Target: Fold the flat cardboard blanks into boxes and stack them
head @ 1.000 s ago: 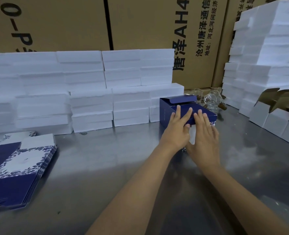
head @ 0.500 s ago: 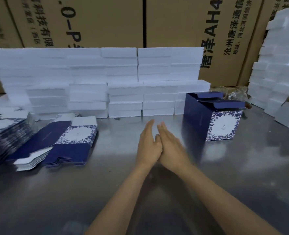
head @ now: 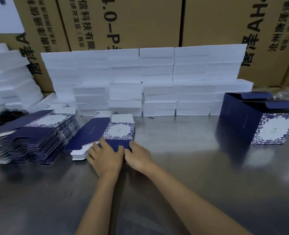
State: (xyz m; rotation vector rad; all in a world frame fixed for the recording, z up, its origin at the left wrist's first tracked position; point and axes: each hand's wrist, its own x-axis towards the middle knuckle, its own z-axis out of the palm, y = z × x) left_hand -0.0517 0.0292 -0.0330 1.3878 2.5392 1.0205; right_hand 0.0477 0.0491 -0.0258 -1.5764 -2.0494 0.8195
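Steel table [head: 182,167], hands [head: 121,156] on flat blank [head: 106,133]

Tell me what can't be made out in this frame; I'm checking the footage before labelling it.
Head view only:
- Small stack of blanks: its near edge is hidden under the left hand and right hand; grip unclear.
- Folded box: its right side is cut by the frame edge, its inside hidden by its flaps.
- Large stack of blanks: left end blurred and cut off.
- Small print on the blanks: too small to read.

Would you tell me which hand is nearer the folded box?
The right hand. It is at the small blank pile's near edge, with bare table between it and the box; the left hand is further left.
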